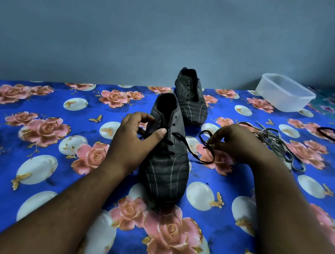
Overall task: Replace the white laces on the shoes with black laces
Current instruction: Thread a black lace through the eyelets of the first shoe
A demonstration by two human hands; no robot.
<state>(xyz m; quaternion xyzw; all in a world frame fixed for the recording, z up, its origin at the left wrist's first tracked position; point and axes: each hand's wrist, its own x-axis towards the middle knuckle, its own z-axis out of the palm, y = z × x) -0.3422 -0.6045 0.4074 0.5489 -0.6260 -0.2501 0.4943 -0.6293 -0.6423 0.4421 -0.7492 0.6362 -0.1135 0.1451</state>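
Near dark striped shoe (167, 161) upright, black lace (193, 149) partly threaded; far shoe (191, 100) unlaced; removed grey-white laces (275, 141) heaped right; spare black lace (332, 135) far right.

No text, label, brand, number or sign can be read in this view. Only thin pale stripes are seen on the two dark shoes, and no logo is made out on them. The blue cloth is printed with roses, white ovals and butterflies, without any letters. No marking is seen on the clear plastic container.
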